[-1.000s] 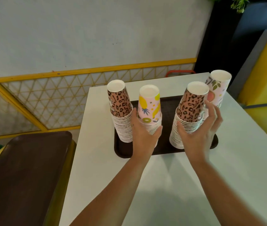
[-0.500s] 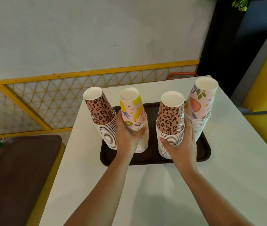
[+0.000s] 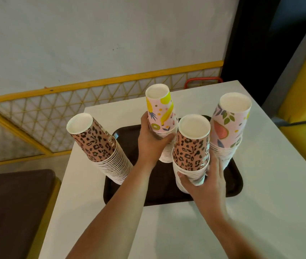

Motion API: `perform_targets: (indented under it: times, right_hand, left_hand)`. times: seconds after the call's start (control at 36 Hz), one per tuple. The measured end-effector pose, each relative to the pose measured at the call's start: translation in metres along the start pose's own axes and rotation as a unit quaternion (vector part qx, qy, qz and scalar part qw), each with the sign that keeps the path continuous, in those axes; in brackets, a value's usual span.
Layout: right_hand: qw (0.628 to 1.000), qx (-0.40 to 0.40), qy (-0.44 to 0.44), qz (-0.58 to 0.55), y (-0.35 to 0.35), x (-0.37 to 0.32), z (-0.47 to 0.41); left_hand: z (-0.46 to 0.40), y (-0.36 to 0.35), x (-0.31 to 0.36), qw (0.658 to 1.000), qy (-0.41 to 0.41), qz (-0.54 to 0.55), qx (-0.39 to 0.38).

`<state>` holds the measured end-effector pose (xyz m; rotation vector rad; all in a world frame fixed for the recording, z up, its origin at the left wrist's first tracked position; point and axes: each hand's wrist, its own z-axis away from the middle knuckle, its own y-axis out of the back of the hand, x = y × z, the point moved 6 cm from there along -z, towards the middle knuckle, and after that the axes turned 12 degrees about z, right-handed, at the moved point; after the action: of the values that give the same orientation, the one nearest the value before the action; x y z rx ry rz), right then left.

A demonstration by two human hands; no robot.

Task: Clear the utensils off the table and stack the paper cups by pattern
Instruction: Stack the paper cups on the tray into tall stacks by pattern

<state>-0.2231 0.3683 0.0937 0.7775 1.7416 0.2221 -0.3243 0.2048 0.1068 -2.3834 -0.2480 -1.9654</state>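
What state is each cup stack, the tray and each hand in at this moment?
Left leopard stack: upside down, on tray, untouched, leaning left.
Banana-print stack: upside down, gripped by left hand.
Right leopard stack: upside down, gripped by right hand.
Fruit-print stack: upside down, on tray, not gripped.
Brown tray: flat on white table.

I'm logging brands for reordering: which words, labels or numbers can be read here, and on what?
None can be read.
Leopard-print cup stack held by the right hand: small white marks near its right edge, too blurred to read.
Left leopard-print cup stack: a similar white mark, unreadable.
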Motion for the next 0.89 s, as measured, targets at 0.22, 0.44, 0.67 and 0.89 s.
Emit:
perform_targets:
  times: [0.22, 0.44, 0.67, 0.89]
  right_hand:
    - [1.0, 0.02, 0.003, 0.017, -0.006, 0.004, 0.001]
    - [0.999, 0.036, 0.009, 0.023, -0.01, 0.0, 0.001]
    - [1.0, 0.005, -0.019, 0.015, -0.013, 0.004, 0.008]
    - [0.996, -0.029, -0.075, 0.037, -0.026, 0.026, 0.03]
  left_hand:
    - [-0.02, -0.019, 0.002, 0.999, 0.02, 0.038, -0.018]
    - [-0.023, -0.021, 0.003, 0.999, 0.025, 0.028, -0.023]
    - [0.033, 0.016, 0.015, 0.993, -0.044, -0.095, 0.047]
    - [0.139, 0.07, 0.029, 0.942, -0.218, -0.176, 0.186]
